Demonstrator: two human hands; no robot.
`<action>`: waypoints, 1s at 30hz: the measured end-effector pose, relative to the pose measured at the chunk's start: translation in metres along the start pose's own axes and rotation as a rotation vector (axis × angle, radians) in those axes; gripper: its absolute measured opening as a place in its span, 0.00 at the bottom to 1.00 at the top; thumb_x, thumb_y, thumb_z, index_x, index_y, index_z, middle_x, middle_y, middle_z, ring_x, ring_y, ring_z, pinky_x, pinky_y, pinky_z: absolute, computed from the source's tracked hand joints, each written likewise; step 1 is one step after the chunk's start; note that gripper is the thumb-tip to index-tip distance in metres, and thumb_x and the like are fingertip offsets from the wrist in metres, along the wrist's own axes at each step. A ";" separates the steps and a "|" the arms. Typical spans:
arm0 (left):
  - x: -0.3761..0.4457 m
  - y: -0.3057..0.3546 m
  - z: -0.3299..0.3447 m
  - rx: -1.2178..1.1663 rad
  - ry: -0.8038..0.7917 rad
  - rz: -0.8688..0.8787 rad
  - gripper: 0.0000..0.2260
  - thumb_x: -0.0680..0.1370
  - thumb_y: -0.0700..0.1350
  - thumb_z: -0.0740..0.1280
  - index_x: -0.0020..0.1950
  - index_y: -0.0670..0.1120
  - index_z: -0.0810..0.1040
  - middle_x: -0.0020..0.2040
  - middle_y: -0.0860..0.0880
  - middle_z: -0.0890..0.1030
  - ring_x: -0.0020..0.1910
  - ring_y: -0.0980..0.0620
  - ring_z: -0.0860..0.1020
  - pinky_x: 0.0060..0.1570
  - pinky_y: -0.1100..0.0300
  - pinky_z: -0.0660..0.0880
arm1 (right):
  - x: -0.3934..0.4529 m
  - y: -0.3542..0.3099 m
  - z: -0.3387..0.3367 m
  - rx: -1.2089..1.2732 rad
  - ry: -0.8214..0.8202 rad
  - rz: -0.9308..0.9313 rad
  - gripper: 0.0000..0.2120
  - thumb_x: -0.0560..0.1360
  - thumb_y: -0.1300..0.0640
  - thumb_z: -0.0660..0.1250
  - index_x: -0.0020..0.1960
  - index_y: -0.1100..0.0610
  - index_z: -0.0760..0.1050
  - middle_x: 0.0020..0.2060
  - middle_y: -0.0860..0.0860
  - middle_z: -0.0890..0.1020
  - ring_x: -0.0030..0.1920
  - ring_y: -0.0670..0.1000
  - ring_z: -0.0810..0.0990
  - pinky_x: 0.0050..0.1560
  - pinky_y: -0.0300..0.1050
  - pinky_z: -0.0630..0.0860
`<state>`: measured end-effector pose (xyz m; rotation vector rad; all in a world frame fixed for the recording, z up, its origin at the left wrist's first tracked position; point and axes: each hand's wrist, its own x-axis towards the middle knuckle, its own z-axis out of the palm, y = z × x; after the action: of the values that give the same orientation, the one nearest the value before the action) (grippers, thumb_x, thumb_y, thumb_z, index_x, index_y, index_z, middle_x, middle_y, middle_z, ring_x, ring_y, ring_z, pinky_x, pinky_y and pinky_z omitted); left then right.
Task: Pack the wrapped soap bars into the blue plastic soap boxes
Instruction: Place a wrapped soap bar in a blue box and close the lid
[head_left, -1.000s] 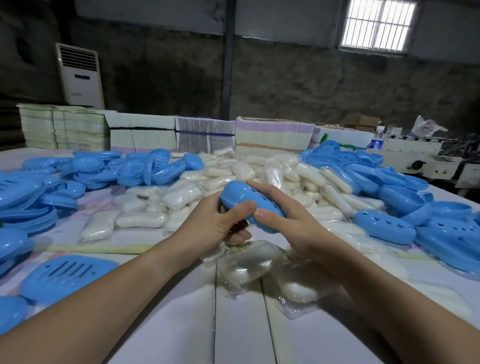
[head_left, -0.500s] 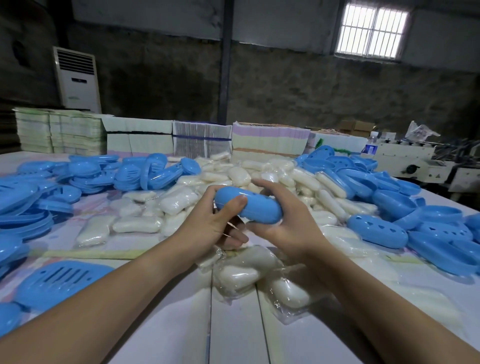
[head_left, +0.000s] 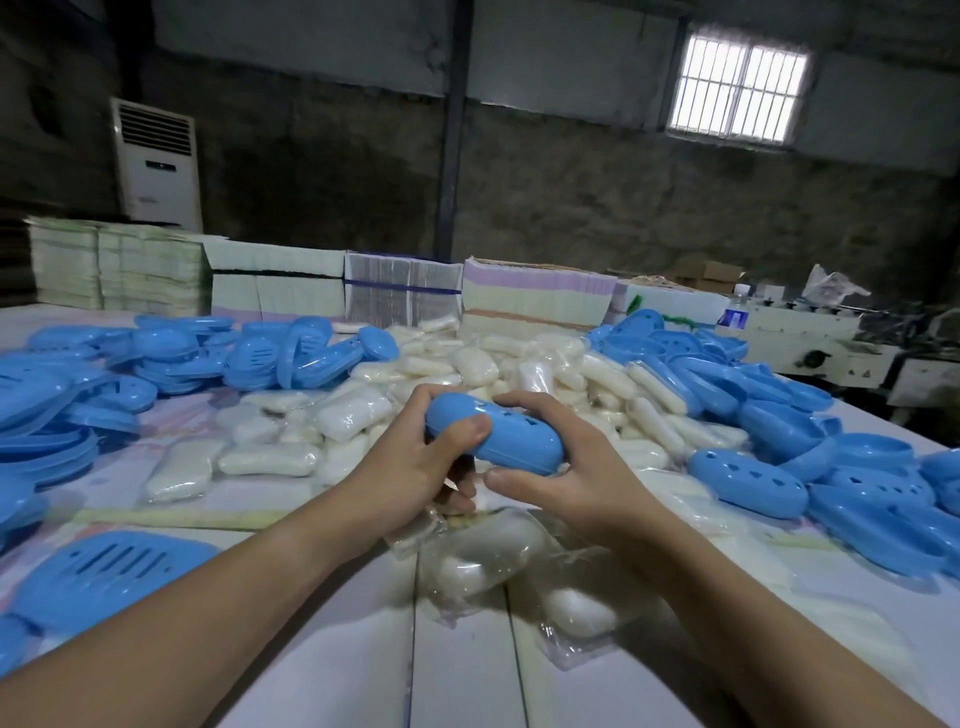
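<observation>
A closed blue plastic soap box (head_left: 511, 436) is held above the table's middle between both hands. My left hand (head_left: 410, 467) grips its left end, thumb on top. My right hand (head_left: 571, 478) wraps its right end, fingers over the top and thumb underneath. A heap of wrapped white soap bars (head_left: 467, 374) lies behind the hands. More wrapped bars (head_left: 483, 561) in clear plastic lie right under my wrists. Whether a bar is inside the box is hidden.
Piles of blue box halves lie at the left (head_left: 67, 415) and the right (head_left: 779, 415). A slotted blue tray piece (head_left: 104, 577) sits near left. Stacks of flat cartons (head_left: 405, 291) line the table's far edge. A machine (head_left: 810, 338) stands at the far right.
Both hands have turned the blue box, so its holed side now faces up, and they hold it slightly lower and further right. The camera has tilted a little.
</observation>
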<state>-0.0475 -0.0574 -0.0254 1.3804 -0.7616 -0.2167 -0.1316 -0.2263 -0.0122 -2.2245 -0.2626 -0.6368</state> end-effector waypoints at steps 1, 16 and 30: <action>-0.001 0.000 0.000 0.024 -0.009 0.012 0.13 0.80 0.49 0.69 0.59 0.48 0.69 0.37 0.43 0.78 0.28 0.50 0.77 0.28 0.59 0.77 | 0.000 0.000 0.000 0.026 -0.040 0.022 0.25 0.63 0.38 0.71 0.60 0.33 0.73 0.49 0.38 0.80 0.46 0.43 0.80 0.48 0.37 0.77; -0.007 0.006 0.000 0.153 0.049 0.010 0.18 0.75 0.54 0.69 0.63 0.56 0.71 0.40 0.47 0.81 0.36 0.55 0.80 0.36 0.51 0.81 | 0.003 0.014 -0.048 -0.022 0.233 0.132 0.21 0.68 0.37 0.67 0.60 0.35 0.74 0.46 0.37 0.79 0.42 0.37 0.78 0.40 0.28 0.71; 0.013 -0.036 -0.017 0.355 -0.123 0.037 0.13 0.78 0.37 0.68 0.33 0.43 0.79 0.31 0.42 0.79 0.27 0.51 0.76 0.30 0.63 0.73 | -0.123 0.124 -0.281 -0.463 0.751 0.838 0.26 0.71 0.34 0.61 0.63 0.46 0.72 0.53 0.51 0.80 0.52 0.53 0.77 0.55 0.53 0.75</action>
<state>-0.0168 -0.0587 -0.0547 1.6973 -0.9598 -0.1421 -0.2906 -0.5163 0.0017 -2.0446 1.2255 -1.0314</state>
